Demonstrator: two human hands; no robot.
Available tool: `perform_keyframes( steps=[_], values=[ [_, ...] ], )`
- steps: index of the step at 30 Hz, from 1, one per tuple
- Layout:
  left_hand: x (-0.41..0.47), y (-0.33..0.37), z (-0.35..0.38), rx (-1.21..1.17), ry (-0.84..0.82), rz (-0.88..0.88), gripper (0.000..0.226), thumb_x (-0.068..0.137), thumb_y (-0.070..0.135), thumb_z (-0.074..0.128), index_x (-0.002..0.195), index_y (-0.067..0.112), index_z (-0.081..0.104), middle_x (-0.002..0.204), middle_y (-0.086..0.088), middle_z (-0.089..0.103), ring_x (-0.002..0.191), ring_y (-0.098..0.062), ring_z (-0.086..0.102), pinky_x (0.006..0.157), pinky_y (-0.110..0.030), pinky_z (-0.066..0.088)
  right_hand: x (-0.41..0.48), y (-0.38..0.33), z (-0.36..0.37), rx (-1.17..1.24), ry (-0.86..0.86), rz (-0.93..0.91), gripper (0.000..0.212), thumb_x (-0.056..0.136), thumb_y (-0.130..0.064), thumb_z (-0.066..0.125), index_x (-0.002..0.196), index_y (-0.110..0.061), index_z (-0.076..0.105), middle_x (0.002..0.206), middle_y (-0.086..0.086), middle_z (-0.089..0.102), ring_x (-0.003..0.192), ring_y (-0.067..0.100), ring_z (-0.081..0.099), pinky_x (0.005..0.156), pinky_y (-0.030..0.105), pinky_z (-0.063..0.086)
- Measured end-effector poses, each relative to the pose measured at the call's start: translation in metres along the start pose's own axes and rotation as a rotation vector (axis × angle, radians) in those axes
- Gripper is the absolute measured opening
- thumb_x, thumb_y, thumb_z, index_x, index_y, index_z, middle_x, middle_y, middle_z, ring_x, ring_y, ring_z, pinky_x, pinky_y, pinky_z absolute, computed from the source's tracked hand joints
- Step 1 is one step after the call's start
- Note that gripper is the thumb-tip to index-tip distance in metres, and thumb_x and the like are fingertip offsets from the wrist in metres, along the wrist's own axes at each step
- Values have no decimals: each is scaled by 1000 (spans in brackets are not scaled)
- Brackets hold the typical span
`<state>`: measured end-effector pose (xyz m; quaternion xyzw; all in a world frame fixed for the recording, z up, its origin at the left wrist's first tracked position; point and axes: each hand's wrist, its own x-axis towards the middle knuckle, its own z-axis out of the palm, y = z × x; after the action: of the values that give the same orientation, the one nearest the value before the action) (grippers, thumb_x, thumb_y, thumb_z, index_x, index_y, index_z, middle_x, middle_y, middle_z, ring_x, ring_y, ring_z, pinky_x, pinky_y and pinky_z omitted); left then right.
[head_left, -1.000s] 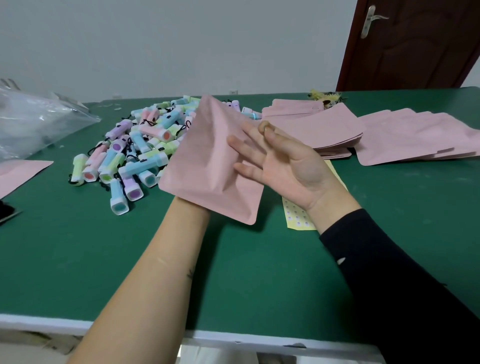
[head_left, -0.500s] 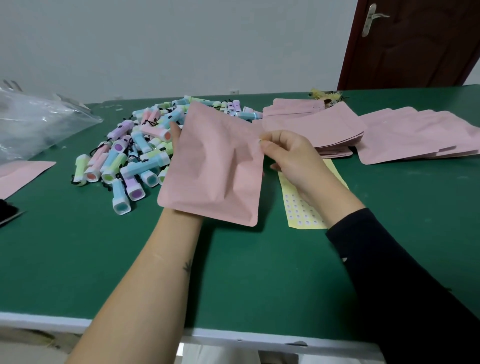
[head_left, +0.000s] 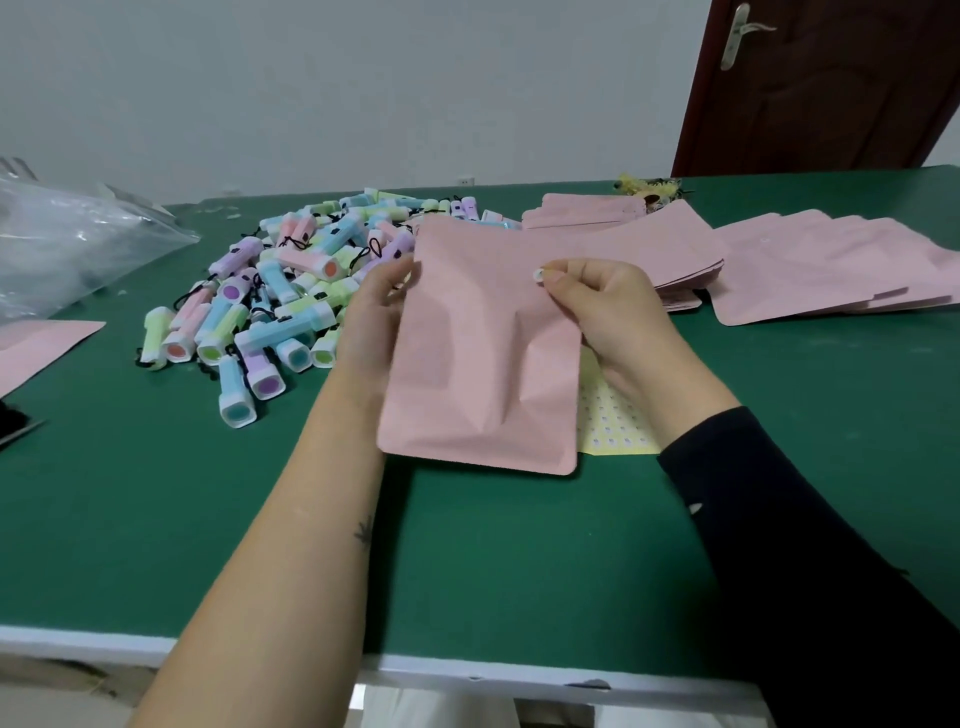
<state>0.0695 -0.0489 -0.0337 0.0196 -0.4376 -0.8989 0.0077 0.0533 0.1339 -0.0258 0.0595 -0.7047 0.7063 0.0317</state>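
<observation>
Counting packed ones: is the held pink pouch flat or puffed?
Puffed: the pink pouch shows raised creases and a ridge; its contents cannot be seen.

Torch pile (head_left: 291, 291) on green table (head_left: 519, 561) w/ clear plastic bag (head_left: 67, 244); door (head_left: 831, 88) at back.

Right hand (head_left: 608, 306) closing on a small white round sticker (head_left: 539, 274)
Flat and open a second ago, it is now bringing the sticker onto the upper face of the creased pink paper pouch (head_left: 467, 374).

Soft even indoor light, faint shadow under pink pouch (head_left: 483, 353), glare on plastic bag (head_left: 67, 249), wide-angle bending at edges
</observation>
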Motion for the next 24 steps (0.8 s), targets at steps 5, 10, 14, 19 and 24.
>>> perform_keyframes(
  steps=[5, 10, 14, 19, 24],
  values=[
    [1, 4, -4, 371, -146, 4, 18, 82, 13, 70, 99, 16, 73, 96, -6, 76, 83, -19, 73, 70, -30, 59, -1, 0, -2, -196, -53, -129, 14, 93, -13, 62, 85, -23, 68, 86, -11, 65, 82, 4, 58, 81, 18, 46],
    [0, 2, -4, 437, -136, -4, 35, 73, 7, 73, 108, 11, 69, 97, -7, 76, 83, -20, 73, 69, -30, 59, -1, -2, -1, -273, -40, -207, 14, 94, -11, 60, 87, -22, 66, 86, -18, 61, 80, -9, 54, 72, -1, 38],
    [-1, -2, -1, 443, -154, -42, 28, 77, 3, 72, 105, 8, 69, 94, -8, 76, 80, -21, 74, 67, -31, 59, -2, 1, 2, -230, 59, -226, 11, 95, -11, 57, 91, -19, 65, 87, -19, 60, 80, -11, 53, 69, -3, 36],
    [2, 3, -5, 480, -82, -2, 19, 90, -1, 60, 104, 10, 68, 90, -3, 77, 76, -17, 74, 64, -29, 59, -2, 0, -1, -286, -21, -209, 14, 96, -10, 57, 88, -18, 65, 102, -4, 61, 95, 8, 55, 85, 9, 41],
    [2, 10, -12, 486, -67, 4, 19, 90, 0, 60, 104, 12, 67, 92, -3, 77, 77, -17, 74, 63, -29, 59, -5, -2, -7, -660, -152, -368, 13, 95, -12, 58, 85, -18, 65, 162, 5, 15, 147, 12, 13, 105, 6, 16]
  ],
)
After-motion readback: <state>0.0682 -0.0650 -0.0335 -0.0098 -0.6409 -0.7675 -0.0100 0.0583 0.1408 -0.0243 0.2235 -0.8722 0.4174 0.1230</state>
